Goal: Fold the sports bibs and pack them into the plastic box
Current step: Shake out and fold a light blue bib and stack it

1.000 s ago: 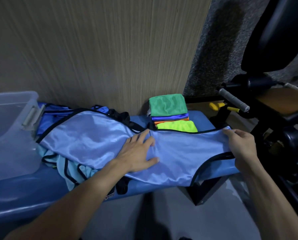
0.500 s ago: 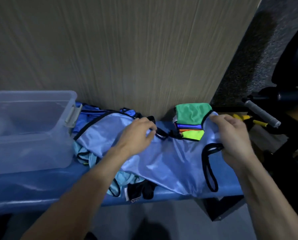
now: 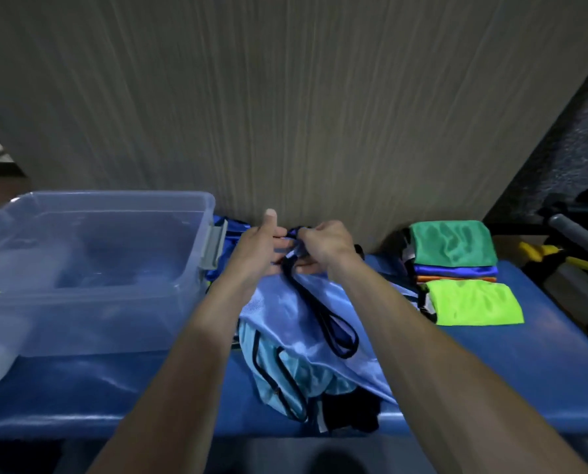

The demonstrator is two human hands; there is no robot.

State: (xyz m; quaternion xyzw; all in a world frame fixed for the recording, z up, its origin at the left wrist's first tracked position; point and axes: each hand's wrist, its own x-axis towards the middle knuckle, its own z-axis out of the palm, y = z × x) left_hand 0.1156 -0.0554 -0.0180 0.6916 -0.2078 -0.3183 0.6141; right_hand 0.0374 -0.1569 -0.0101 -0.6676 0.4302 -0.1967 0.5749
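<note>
Blue satin bib (image 3: 296, 313) gathered up at its top edge by both hands over the table (image 3: 511, 378).

The right hand (image 3: 326, 244) curls its fingers (image 3: 302, 266) round the bib's black-trimmed upper edge, pinching it against the left hand (image 3: 258, 251), whose fingers lie fairly straight along the fabric with the thumb raised. The cloth hangs from the hands down over a heap of paler blue bibs (image 3: 278, 367) near the table's front edge, a black-edged armhole loop showing on its face. The clear plastic box (image 3: 90, 268) stands just left of the hands, with no folded bib visible inside. To the right, well apart, sits a stack of folded bibs (image 3: 456, 268): green on top, then blue, orange and lime.
</note>
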